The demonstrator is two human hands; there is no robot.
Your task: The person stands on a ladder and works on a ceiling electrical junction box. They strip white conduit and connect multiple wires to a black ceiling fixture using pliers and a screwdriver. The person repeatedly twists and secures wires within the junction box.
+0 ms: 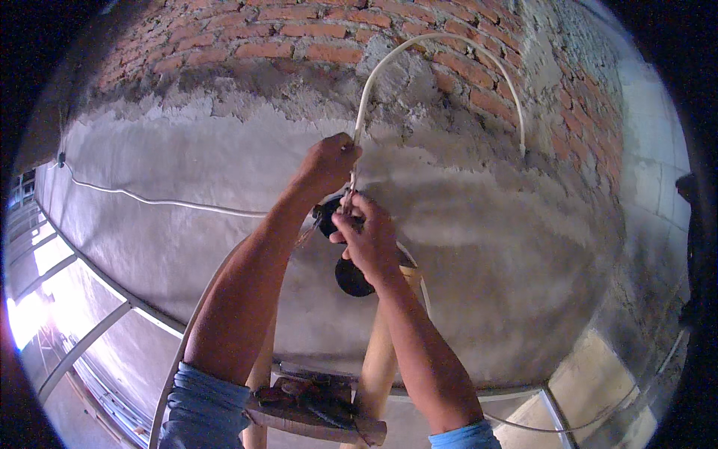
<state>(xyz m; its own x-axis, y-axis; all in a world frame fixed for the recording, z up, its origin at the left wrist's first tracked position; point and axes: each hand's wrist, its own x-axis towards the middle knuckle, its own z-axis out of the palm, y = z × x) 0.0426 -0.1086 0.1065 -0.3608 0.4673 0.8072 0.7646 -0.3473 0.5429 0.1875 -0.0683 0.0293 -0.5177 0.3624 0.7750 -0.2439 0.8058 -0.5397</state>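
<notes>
A thick white cable arches over the upper wall and comes down into my left hand, whose fingers are closed around it. Just below that grip, thin wires stick out of the cable's end. My right hand pinches these wires between thumb and fingers. Behind my right hand is a black fitting, partly hidden, with loose bare copper-coloured strands beside it. Lower down, a round black object shows next to my right wrist; its kind is unclear.
A wooden ladder stands below my arms, with dark tools on its rung. Behind is a plastered wall topped by rough brick. Another white cable runs across the wall at left. Metal framing stands lower left.
</notes>
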